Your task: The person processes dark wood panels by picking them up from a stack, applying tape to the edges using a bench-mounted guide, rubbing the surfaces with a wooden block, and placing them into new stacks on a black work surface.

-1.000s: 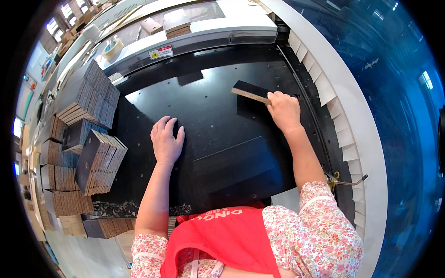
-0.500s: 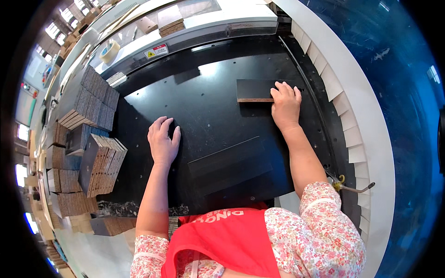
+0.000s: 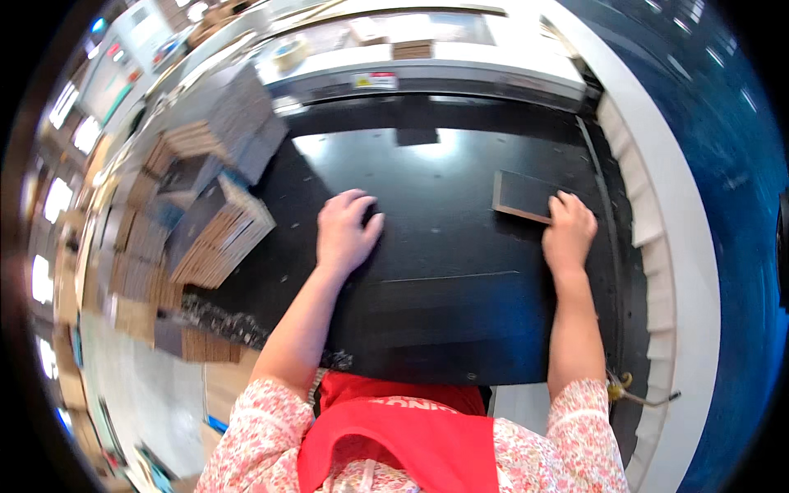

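Note:
A small rectangular board (image 3: pixel 526 194) with a dark top face and a brown edge lies flat on the black worktable (image 3: pixel 411 189), at its right side. My right hand (image 3: pixel 569 228) has its curled fingers on the board's near right corner. My left hand (image 3: pixel 348 230) rests on the tabletop left of the middle, thumb apart from the fingers, holding nothing. Stacks of similar dark-faced boards (image 3: pixel 215 238) stand at the table's left edge, beyond my left hand.
A white machine beam (image 3: pixel 468 72) with a warning label runs across the far side; a tape roll (image 3: pixel 289 54) sits on it. Along the right run a metal rail (image 3: pixel 604 177) and a pale pleated strip (image 3: pixel 649 255). An air nozzle (image 3: pixel 629 392) is at the lower right.
My view has turned, so the scene sits tilted and farther right. My right hand's fingers have slid from the board's top toward its near right corner. My left hand stays on the tabletop.

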Demonstrator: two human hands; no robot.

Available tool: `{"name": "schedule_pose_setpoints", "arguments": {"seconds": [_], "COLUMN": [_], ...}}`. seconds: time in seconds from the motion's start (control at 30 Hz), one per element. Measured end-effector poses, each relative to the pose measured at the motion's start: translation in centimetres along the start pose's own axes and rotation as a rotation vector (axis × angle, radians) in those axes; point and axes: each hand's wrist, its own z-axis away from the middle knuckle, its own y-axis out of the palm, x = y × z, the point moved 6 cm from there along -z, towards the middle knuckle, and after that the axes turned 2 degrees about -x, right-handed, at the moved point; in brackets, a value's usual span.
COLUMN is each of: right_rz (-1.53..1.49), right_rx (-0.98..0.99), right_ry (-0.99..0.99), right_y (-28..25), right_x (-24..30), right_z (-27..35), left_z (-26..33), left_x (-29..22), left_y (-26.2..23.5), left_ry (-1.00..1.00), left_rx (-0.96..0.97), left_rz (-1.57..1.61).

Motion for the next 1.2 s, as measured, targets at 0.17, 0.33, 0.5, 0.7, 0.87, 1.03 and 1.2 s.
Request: {"name": "schedule_pose_setpoints", "arguments": {"seconds": [0.17,0.33,0.5,0.7,0.87,1.03,1.2], "right_rz": [0.005,-0.007,-0.018,-0.030,-0.031,-0.040,-0.107], "right_rx": [-0.007,0.009,0.011,-0.010,-0.048,-0.026,0.049], "right_ry": [-0.007,0.002,0.002,-0.007,-0.050,-0.029,-0.134], "right_y": [0.7,0.9,0.8,0.9,1.6,1.2,1.3], "right_x": [-0.4,-0.5,-0.7,-1.0,-1.2,-1.0,-2.2], "right_z": [0.1,-0.1,0.1,0.3,0.2,0.2,0.0], "left_z": [0.5,0.5,0.6,0.4,0.4,0.2,-0.1], "left_x": [-0.2,0.1,0.1,0.8,1.1,1.4,1.1], "left_y": [-0.2,-0.2,-0.2,0.1,-0.2,0.5,0.1], "left_ry": [-0.027,-0.028,-0.046,-0.052,-0.042,-0.023,-0.039], "left_rx": [0.003,-0.013,0.008,0.029,0.010,0.011,0.012], "left_rz": [0.011,0.026,0.046,0.125,0.120,0.118,0.159]}}
